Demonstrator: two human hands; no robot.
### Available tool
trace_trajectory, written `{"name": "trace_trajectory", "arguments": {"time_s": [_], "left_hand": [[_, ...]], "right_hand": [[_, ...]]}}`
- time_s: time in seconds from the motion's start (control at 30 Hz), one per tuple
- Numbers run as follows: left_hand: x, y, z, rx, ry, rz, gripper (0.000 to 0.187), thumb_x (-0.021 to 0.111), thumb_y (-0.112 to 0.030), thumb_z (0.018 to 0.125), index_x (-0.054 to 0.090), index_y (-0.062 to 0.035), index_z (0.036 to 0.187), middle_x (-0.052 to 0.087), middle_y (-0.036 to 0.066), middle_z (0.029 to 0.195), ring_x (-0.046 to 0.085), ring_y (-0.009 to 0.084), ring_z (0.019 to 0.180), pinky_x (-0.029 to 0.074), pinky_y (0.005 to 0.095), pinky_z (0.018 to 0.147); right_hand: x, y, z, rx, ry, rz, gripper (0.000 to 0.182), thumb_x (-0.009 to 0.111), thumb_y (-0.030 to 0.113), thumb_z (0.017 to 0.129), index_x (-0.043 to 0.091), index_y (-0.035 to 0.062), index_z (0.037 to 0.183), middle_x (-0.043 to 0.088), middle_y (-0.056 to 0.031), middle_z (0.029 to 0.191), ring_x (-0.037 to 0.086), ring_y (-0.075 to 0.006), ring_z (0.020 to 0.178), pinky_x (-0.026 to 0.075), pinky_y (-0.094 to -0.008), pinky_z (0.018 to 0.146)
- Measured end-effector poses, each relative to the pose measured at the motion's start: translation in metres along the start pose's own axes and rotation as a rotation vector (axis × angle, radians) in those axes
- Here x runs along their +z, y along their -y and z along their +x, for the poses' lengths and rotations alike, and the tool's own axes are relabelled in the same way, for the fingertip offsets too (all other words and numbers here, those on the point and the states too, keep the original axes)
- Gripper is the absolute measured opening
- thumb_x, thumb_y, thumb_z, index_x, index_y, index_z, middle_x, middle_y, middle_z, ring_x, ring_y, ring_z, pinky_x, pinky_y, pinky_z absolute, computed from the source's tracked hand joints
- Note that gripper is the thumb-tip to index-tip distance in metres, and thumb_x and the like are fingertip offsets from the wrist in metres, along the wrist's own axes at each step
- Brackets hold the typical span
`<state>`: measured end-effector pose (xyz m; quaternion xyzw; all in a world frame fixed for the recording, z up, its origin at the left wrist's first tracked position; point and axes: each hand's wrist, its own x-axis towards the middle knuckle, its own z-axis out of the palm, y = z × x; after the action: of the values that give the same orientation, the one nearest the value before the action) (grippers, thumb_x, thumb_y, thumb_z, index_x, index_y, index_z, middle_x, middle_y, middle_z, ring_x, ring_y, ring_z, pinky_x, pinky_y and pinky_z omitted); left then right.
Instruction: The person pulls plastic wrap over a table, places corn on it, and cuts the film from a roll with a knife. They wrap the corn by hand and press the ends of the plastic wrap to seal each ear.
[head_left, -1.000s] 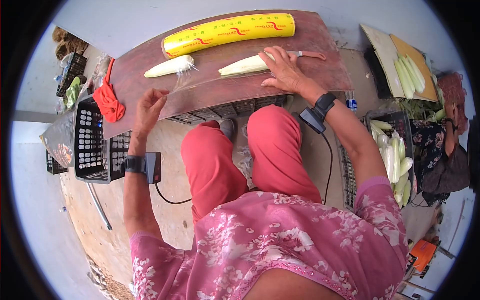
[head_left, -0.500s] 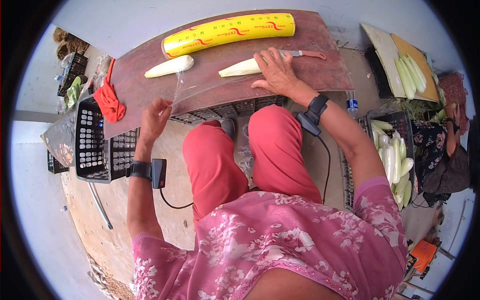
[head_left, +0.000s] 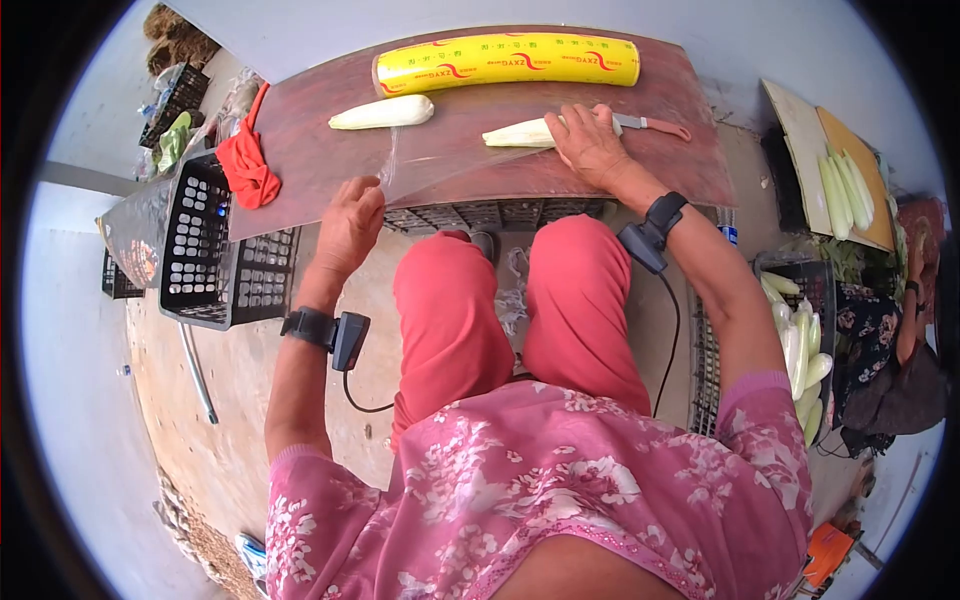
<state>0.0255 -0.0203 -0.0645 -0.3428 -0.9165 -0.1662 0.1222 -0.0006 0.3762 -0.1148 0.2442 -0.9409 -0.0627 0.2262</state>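
Note:
My left hand (head_left: pixel 354 222) is closed at the table's front edge, pinching a corner of clear plastic film (head_left: pixel 425 170). The film stretches across the red-brown table (head_left: pixel 300 140) toward the right. My right hand (head_left: pixel 592 145) rests over the right end of a pale, peeled-looking vegetable (head_left: pixel 518 133); its fingers are curled and partly hide that end. Just beyond them lies a knife with a pinkish handle (head_left: pixel 668 128). A second pale vegetable (head_left: pixel 382 112) lies to the left, behind the film.
A yellow printed roll (head_left: pixel 508 61) lies along the table's back. At the left are a red cloth (head_left: pixel 246 170) and black crates (head_left: pixel 195 250). On the right, a crate holds pale vegetables (head_left: pixel 797 345), near a board (head_left: pixel 800 150) with green ones and a seated person (head_left: pixel 880 340).
The whole view has shifted, with the table now further right. My left hand has come nearer the film and the vegetables. My right hand's fingers have drawn in over the vegetable's end.

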Motion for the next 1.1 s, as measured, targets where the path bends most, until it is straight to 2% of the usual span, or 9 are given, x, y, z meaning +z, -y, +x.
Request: {"name": "trace_trajectory", "arguments": {"time_s": [0.03,0.13,0.23,0.33,0.43,0.63,0.83,0.93,1.1], "left_hand": [[0.000,0.001,0.001,0.062,0.004,0.079,0.010,0.063,-0.002,0.080,0.057,-0.0032,0.088,0.061,0.012,0.112,0.059,0.0334,0.105,0.050,0.0429,0.085],[0.004,0.004,0.001,0.133,0.031,0.182,0.009,0.061,-0.005,0.081,0.059,-0.0045,0.089,0.061,0.010,0.115,0.056,0.0298,0.111,0.048,0.0408,0.089],[0.012,0.005,0.001,0.178,0.070,0.261,0.011,0.059,-0.007,0.080,0.061,-0.0060,0.091,0.061,0.009,0.114,0.056,0.0277,0.112,0.047,0.0386,0.091],[0.020,0.003,-0.002,0.202,0.083,0.217,0.015,0.059,-0.007,0.080,0.062,-0.0072,0.094,0.063,0.006,0.110,0.056,0.0255,0.110,0.047,0.0370,0.091],[0.026,0.008,-0.006,0.153,0.142,0.180,0.016,0.058,-0.006,0.080,0.062,-0.0074,0.095,0.064,0.005,0.104,0.057,0.0251,0.105,0.046,0.0366,0.091],[0.029,0.014,-0.006,0.116,0.152,0.160,0.017,0.059,-0.004,0.078,0.062,-0.0063,0.095,0.064,0.006,0.098,0.058,0.0264,0.101,0.048,0.0363,0.089],[0.028,0.013,-0.005,0.148,0.102,0.160,0.015,0.059,-0.003,0.077,0.062,-0.0064,0.092,0.063,0.007,0.096,0.058,0.0272,0.099,0.048,0.0376,0.087],[0.029,0.009,-0.006,0.108,0.141,0.180,0.014,0.060,-0.002,0.077,0.062,-0.0062,0.089,0.062,0.007,0.095,0.058,0.0273,0.098,0.048,0.0382,0.086],[0.025,0.012,-0.007,0.051,0.124,0.029,0.010,0.061,0.000,0.081,0.059,-0.0038,0.090,0.060,0.010,0.098,0.059,0.0323,0.094,0.049,0.0414,0.081]], "right_hand": [[-0.003,-0.002,0.000,-0.002,0.051,0.033,0.050,0.071,0.015,0.079,0.052,0.0078,0.124,0.053,-0.0096,0.106,0.052,-0.0246,0.103,0.033,-0.0434,0.087],[-0.010,-0.010,-0.002,-0.061,0.044,0.107,0.050,0.071,0.014,0.078,0.052,0.0087,0.124,0.053,-0.0094,0.105,0.052,-0.0248,0.102,0.033,-0.0431,0.086],[-0.008,-0.013,-0.002,-0.067,-0.009,0.136,0.042,0.072,0.017,0.077,0.054,0.0132,0.115,0.054,-0.0066,0.099,0.053,-0.0246,0.098,0.032,-0.0446,0.086],[-0.013,-0.016,-0.009,-0.054,0.008,0.251,0.056,0.074,0.016,0.076,0.053,0.0126,0.128,0.054,-0.0079,0.115,0.051,-0.0246,0.109,0.032,-0.0420,0.089],[-0.008,-0.012,-0.015,-0.046,-0.082,0.221,0.053,0.074,0.019,0.076,0.053,0.0161,0.125,0.054,-0.0046,0.114,0.050,-0.0233,0.107,0.032,-0.0428,0.090],[-0.005,-0.008,-0.019,-0.024,-0.127,0.224,0.053,0.073,0.016,0.077,0.054,0.0163,0.126,0.054,-0.0046,0.117,0.050,-0.0226,0.113,0.032,-0.0432,0.094],[-0.004,-0.005,-0.021,-0.040,-0.168,0.323,0.051,0.070,0.010,0.077,0.054,0.0126,0.125,0.054,-0.0050,0.125,0.049,-0.0228,0.119,0.031,-0.0438,0.099],[-0.005,0.000,-0.025,-0.042,-0.186,0.307,0.051,0.069,0.007,0.076,0.053,0.0093,0.125,0.054,-0.0055,0.127,0.049,-0.0235,0.121,0.030,-0.0440,0.100],[-0.022,0.001,-0.022,-0.033,-0.076,0.363,0.057,0.074,0.020,0.077,0.048,0.0079,0.126,0.051,-0.0066,0.127,0.047,-0.0243,0.122,0.029,-0.0451,0.101]]}}
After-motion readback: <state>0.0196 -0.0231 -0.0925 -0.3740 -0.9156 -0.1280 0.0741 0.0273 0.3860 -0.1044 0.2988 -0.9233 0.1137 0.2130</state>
